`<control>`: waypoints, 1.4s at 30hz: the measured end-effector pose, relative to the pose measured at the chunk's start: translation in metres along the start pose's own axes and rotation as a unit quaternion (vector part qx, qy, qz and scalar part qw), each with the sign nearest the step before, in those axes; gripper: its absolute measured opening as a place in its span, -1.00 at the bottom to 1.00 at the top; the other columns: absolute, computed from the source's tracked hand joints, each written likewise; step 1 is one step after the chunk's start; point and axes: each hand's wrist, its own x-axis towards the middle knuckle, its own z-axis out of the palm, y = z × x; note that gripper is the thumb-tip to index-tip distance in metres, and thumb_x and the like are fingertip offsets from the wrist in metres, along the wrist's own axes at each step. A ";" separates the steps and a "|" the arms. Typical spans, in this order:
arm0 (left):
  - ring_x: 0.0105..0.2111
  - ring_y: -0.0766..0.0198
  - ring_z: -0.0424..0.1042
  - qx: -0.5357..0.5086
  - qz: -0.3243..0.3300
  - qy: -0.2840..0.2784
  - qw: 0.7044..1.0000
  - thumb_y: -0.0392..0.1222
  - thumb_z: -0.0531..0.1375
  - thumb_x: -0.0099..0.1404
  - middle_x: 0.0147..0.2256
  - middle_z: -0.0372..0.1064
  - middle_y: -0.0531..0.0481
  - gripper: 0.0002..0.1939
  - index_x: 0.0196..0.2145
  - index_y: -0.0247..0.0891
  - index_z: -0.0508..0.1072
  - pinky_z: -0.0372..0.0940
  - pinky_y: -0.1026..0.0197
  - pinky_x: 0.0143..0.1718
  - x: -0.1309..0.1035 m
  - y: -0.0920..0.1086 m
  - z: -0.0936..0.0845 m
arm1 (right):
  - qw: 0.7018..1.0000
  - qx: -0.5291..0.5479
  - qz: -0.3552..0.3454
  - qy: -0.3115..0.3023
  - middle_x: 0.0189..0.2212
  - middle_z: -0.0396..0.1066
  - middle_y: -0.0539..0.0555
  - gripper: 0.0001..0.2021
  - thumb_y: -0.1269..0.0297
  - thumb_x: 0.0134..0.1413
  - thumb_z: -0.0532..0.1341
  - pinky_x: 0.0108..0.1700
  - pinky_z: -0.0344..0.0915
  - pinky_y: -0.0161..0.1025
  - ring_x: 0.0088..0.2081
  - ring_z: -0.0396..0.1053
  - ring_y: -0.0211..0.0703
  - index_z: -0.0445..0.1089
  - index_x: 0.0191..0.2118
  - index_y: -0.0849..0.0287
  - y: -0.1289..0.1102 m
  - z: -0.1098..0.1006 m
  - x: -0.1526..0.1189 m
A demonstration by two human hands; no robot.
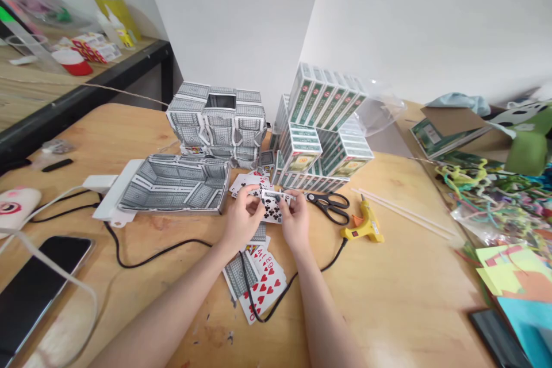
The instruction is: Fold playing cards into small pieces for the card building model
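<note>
Between both hands is a playing card, a ten of clubs, its upper edge seemingly folded over. My left hand pinches its left side, and my right hand grips the right side with thumb and fingers. Loose playing cards lie fanned below the hands, some face up with red hearts, one face down. More loose cards rest just beyond my left hand. Black-handled scissors lie to the right of my right hand, their blades partly hidden, beside a yellow glue gun.
An open tray made of cards and a card-covered box structure stand at left. Stacked card boxes rise behind the hands. A black cable crosses the table. A phone, clear glue sticks and coloured paper lie around.
</note>
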 end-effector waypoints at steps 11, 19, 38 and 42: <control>-0.43 0.36 0.40 0.015 0.021 0.008 1.000 -0.24 0.09 0.18 -0.42 0.40 0.05 -0.74 -0.14 -0.24 0.33 0.32 0.33 -0.36 -0.001 -0.002 0.001 | 0.999 -0.036 0.009 0.008 -0.57 0.27 -0.05 -0.78 0.15 0.01 0.12 -0.52 0.14 -0.34 -0.57 0.18 -0.28 0.29 -0.27 0.18 0.002 0.000 0.001; -0.40 0.34 0.40 -0.002 0.024 -0.014 1.000 -0.16 0.13 0.18 -0.33 0.43 -0.01 -0.67 -0.08 -0.20 0.38 0.31 0.30 -0.34 -0.002 -0.004 -0.001 | 0.997 -0.060 -0.002 0.039 -0.60 0.27 -0.05 -0.76 0.07 0.07 0.06 -0.54 0.13 -0.35 -0.59 0.18 -0.29 0.23 -0.40 0.16 -0.001 -0.001 -0.001; -0.25 0.27 0.42 0.067 0.134 0.011 0.989 -0.27 0.03 0.24 -0.27 0.46 -0.05 -0.75 -0.23 -0.20 0.48 0.32 0.21 -0.19 -0.004 -0.001 -0.004 | 0.985 -0.102 -0.141 -0.013 -0.30 0.46 0.11 -0.78 0.26 0.10 0.07 -0.16 0.27 -0.14 -0.25 0.36 -0.11 0.44 -0.22 0.11 -0.009 0.001 -0.007; -0.26 0.28 0.44 0.085 0.135 0.033 0.987 -0.26 0.06 0.23 -0.27 0.47 -0.03 -0.77 -0.18 -0.21 0.42 0.32 0.23 -0.18 -0.008 0.000 -0.002 | 0.991 -0.090 -0.101 -0.009 -0.36 0.46 0.08 -0.79 0.27 0.09 0.07 -0.23 0.29 -0.18 -0.31 0.37 -0.13 0.44 -0.29 0.12 -0.006 0.000 -0.006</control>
